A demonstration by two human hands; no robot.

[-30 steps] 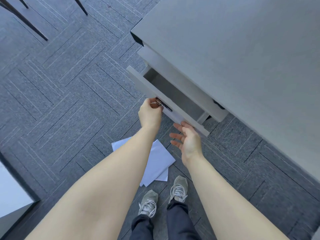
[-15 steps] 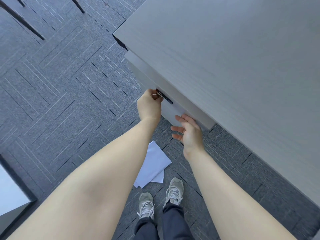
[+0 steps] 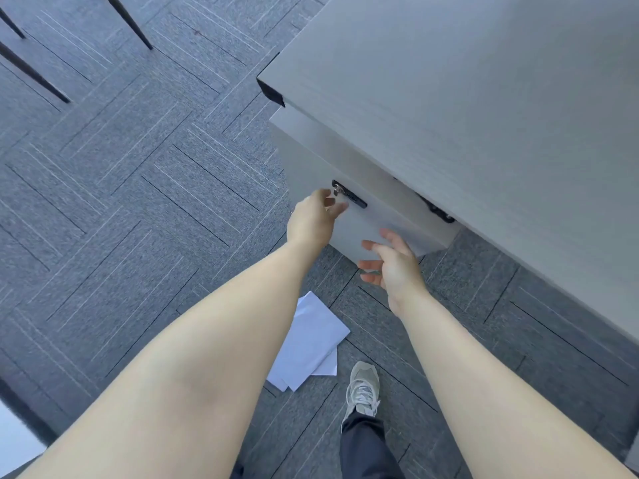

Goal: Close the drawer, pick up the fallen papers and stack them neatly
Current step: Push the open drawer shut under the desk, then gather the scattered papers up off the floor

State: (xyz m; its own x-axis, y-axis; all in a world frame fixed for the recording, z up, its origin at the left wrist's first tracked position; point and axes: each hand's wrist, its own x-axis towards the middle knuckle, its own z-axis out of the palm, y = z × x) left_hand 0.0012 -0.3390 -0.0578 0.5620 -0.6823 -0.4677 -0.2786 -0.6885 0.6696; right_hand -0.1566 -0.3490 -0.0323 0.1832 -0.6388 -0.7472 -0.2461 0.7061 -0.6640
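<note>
The grey drawer [image 3: 366, 223] under the desk sits flush with its cabinet, with a black lock [image 3: 349, 198] and a small key in its front. My left hand [image 3: 313, 219] hovers just left of the lock, fingers loosely spread and holding nothing. A little lower and to the right, my right hand [image 3: 392, 262] is open with its fingers near the drawer's lower front. Several white papers [image 3: 307, 344] lie overlapped on the carpet below my arms, partly hidden by my left forearm.
The grey desk top [image 3: 484, 98] fills the upper right. Dark chair legs [image 3: 128, 19] stand on the carpet at the upper left. My shoe [image 3: 363, 385] is just right of the papers. A white surface edge [image 3: 17, 444] shows at the bottom left.
The drawer went from pulled out to fully pushed in. My left hand has let go of the lock area and opened; my right hand has drawn slightly back from the drawer front.
</note>
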